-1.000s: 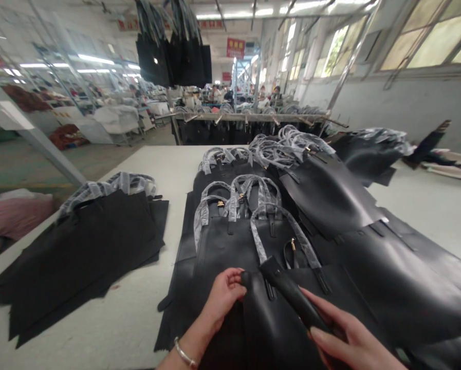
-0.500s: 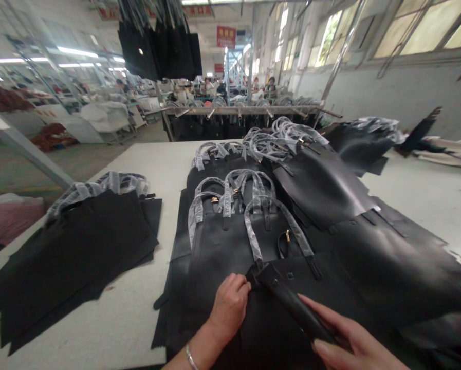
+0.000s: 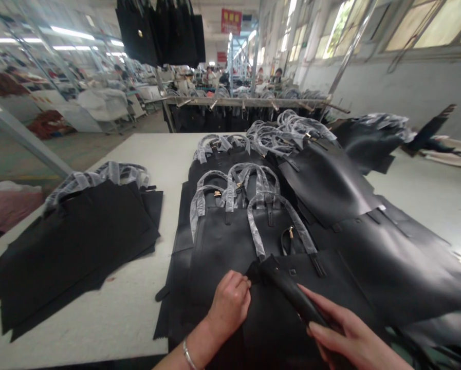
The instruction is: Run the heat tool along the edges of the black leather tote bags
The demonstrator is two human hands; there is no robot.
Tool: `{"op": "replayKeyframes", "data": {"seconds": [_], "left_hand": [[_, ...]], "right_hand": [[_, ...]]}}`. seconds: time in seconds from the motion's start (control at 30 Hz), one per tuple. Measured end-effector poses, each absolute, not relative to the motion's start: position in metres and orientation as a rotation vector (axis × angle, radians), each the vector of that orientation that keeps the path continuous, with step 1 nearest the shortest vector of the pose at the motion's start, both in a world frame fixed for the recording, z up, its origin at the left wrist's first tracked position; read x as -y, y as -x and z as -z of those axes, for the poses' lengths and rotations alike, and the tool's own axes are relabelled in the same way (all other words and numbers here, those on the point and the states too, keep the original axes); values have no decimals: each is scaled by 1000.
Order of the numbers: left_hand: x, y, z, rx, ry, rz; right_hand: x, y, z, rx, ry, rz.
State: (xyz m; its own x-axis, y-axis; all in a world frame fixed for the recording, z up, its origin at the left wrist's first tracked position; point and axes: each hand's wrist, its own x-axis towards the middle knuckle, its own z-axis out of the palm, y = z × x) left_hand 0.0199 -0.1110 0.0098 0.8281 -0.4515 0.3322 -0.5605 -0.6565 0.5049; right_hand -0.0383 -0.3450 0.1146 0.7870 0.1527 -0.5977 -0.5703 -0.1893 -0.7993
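At the front of a pile, both my hands are on a black leather bag panel [image 3: 344, 280]. Its handle [image 3: 256, 236], wrapped in clear plastic, arches away from me. My left hand [image 3: 231, 302] is closed, pinching the panel's upper left corner between thumb and fingers. A side of the panel is turned over into a thick fold [image 3: 288, 288]. Around that fold my right hand [image 3: 348, 331] is closed, thumb on the near side and fingers on the far side. Beside the handle stands a small black loop with a gold-coloured clasp [image 3: 291, 233].
More black bag panels [image 3: 326, 177] with plastic-wrapped handles overlap behind and to the right. Another stack of panels [image 3: 79, 236] lies left on the pale table [image 3: 130, 293]. Black bags [image 3: 161, 36] hang overhead, and a metal rack [image 3: 245, 101] stands beyond the table.
The view has tilted slightly downward. My right thumb has shifted a little up along the fold. My left hand keeps its pinch on the corner.
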Motion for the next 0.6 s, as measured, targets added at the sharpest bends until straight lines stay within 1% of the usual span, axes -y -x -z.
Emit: {"op": "replayKeyframes", "data": {"seconds": [0.13, 0.3, 0.37, 0.53, 0.6], "left_hand": [[112, -21, -10, 737, -2408, -246], [112, -22, -11, 712, -2425, -228], [111, -22, -11, 698, -2424, -230], [111, -21, -6, 676, -2414, -272], [112, -20, -7, 662, -2435, -261]], "right_hand": [[344, 42, -113, -327, 1589, -750], [337, 32, -98, -278, 1563, -654], [341, 31, -100, -270, 1595, -643], [344, 35, -112, -292, 1611, -792], [337, 33, -111, -292, 1598, -774]]}}
